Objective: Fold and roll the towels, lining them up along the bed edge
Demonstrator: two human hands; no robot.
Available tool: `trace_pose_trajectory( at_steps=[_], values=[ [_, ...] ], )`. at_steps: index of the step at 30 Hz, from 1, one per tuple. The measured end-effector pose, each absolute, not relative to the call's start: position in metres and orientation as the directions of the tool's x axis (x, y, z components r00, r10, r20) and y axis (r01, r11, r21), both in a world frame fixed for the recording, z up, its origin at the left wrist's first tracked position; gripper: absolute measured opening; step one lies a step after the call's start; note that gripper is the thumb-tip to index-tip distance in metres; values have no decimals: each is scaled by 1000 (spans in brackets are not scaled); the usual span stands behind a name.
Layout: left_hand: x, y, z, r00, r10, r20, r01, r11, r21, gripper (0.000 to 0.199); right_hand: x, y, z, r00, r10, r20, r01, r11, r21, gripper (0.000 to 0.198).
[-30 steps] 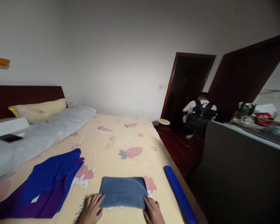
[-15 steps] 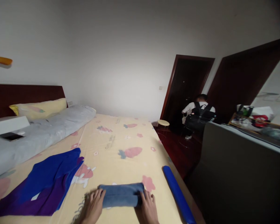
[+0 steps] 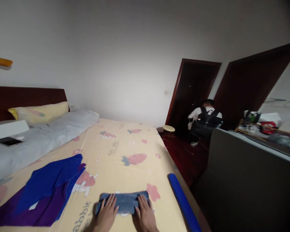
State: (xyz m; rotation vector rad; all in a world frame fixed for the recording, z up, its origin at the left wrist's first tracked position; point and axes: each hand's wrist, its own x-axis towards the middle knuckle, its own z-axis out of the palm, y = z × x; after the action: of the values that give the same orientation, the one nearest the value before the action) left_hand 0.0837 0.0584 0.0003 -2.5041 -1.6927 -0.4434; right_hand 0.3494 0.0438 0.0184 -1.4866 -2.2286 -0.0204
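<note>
Fingers (image 3: 111, 199) now atop blue cloth (image 3: 125, 202), earlier at ends

A bedroom, its clutter lying at nine and three o'clock.
At nine, a yellow pillow (image 3: 42, 112) leans below a dark headboard (image 3: 26, 98); nearer eight, a dark flat device (image 3: 8, 141) rests on grey bedding (image 3: 60, 133). At half past nine an orange handle (image 3: 2, 61) shows against the wall (image 3: 115, 64). A person (image 3: 195, 113) with a black backpack (image 3: 209, 121) is at three, a round-topped stool (image 3: 168, 128) toward four, a dark panel (image 3: 246, 180) at four.
</note>
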Motion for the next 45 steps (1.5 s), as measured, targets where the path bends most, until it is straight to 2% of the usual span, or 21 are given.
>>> trace_pose_trajectory(
  at_steps=[3, 5, 8, 11, 13, 15, 19, 21, 23, 26, 29, 35, 39, 45],
  values=[
    [114, 63, -4, 431, 847, 310, 873, -478, 93, 44, 311, 48, 19, -365, 862, 353, 822, 476, -312, 42],
    [119, 64, -2, 441, 854, 275, 866, -486, 121, 43, 301, 51, 16, -335, 885, 324, 823, 442, -356, 41],
    [97, 63, 3, 289, 940, 183, 938, -316, 139, 46, 326, 56, 10, -192, 947, 257, 894, 276, -352, 43],
    [71, 64, 8, 169, 980, 109, 981, -178, 76, 48, 364, 65, 6, -63, 979, 193, 951, 118, -285, 46],
    [71, 65, 8, 109, 987, 115, 993, -114, 33, 47, 369, 70, 5, -24, 978, 207, 969, 74, -235, 46],
    [87, 68, 7, 110, 979, 171, 993, -116, 23, 47, 353, 72, 5, -46, 960, 275, 970, 109, -218, 46],
    [120, 68, -4, 390, 862, 325, 906, -422, 32, 52, 305, 63, 4, -281, 894, 348, 874, 388, -292, 45],
    [116, 65, -11, 442, 814, 376, 873, -487, 29, 47, 303, 56, 4, -351, 880, 319, 831, 450, -327, 43],
    [97, 61, -16, 413, 818, 401, 886, -463, 33, 47, 319, 51, 5, -355, 892, 281, 837, 437, -331, 44],
    [66, 59, -15, 352, 857, 377, 917, -397, 46, 48, 354, 54, 11, -273, 935, 228, 887, 336, -316, 48],
    [56, 68, -1, 284, 913, 294, 945, -318, 75, 48, 370, 68, 19, -176, 965, 194, 921, 231, -315, 49],
    [68, 100, 21, 86, 987, 133, 989, -101, 106, 52, 368, 96, 20, -148, 982, 114, 920, 180, -350, 54],
    [64, 108, 14, 83, 988, 131, 986, -100, 130, 52, 374, 100, 11, -167, 983, 74, 909, 183, -374, 54],
    [61, 110, 11, 100, 975, 196, 981, -129, 142, 51, 371, 105, 7, -117, 991, 66, 929, 133, -346, 55]
  ],
)
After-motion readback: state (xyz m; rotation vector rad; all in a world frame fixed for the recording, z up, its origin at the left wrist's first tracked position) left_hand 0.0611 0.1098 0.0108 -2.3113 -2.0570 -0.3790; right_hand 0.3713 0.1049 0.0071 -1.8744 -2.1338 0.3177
